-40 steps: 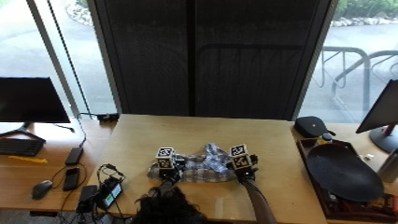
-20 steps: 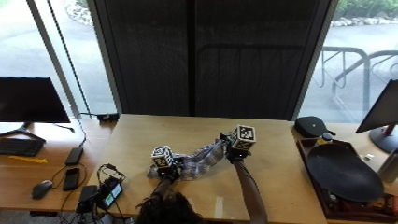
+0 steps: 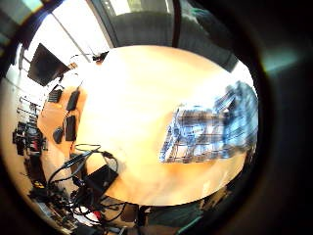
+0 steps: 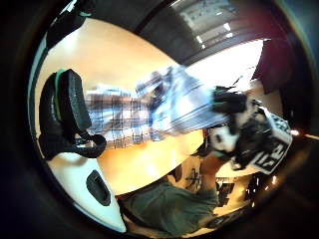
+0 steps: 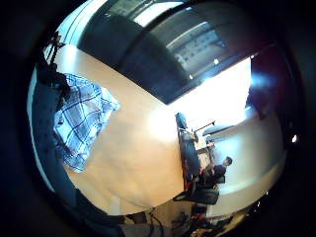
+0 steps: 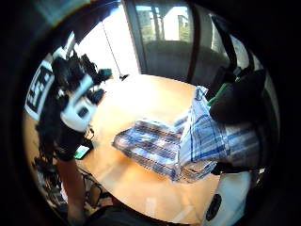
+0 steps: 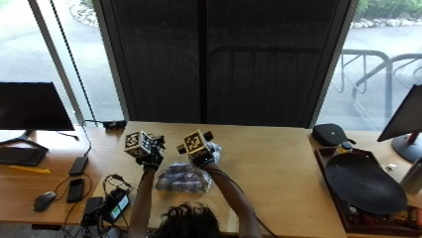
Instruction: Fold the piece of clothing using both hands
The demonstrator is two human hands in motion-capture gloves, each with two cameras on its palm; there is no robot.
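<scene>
Fingers of the right hand [image 7: 201, 157] curl round a bunch of the checked shirt [image 7: 183, 177] and hold it up off the wooden table [image 7: 277, 163]. The right thumb side palm view shows the cloth [image 6: 197, 141] hanging from those dark fingers [image 6: 235, 94] in a soft fold. The left hand [image 7: 151, 157] is up in the air just beside the right one. Its thumb side palm view shows black fingers [image 4: 70, 114] bent round one edge of the shirt [image 4: 149, 109], so it pinches the cloth too.

Both hands hang above the shirt, and the cloth runs down from them to the table. Most of the shirt lies in a crumpled heap near the front edge of the table, toward its left side, close to the person's head [image 7: 188, 220]. The shirt is thin and floppy, white with blue and dark lines that cross like a grid.

A tangle of black cables and a small box [image 7: 109, 206] lies near the front left corner, just beside the shirt. A phone [image 7: 76, 187] and a mouse [image 7: 43, 200] lie on the next desk to the left. A big black round tray [image 7: 362, 182] sits at the right edge, well apart from the shirt, and a small dark case [image 7: 332, 134] sits near the back right corner.
</scene>
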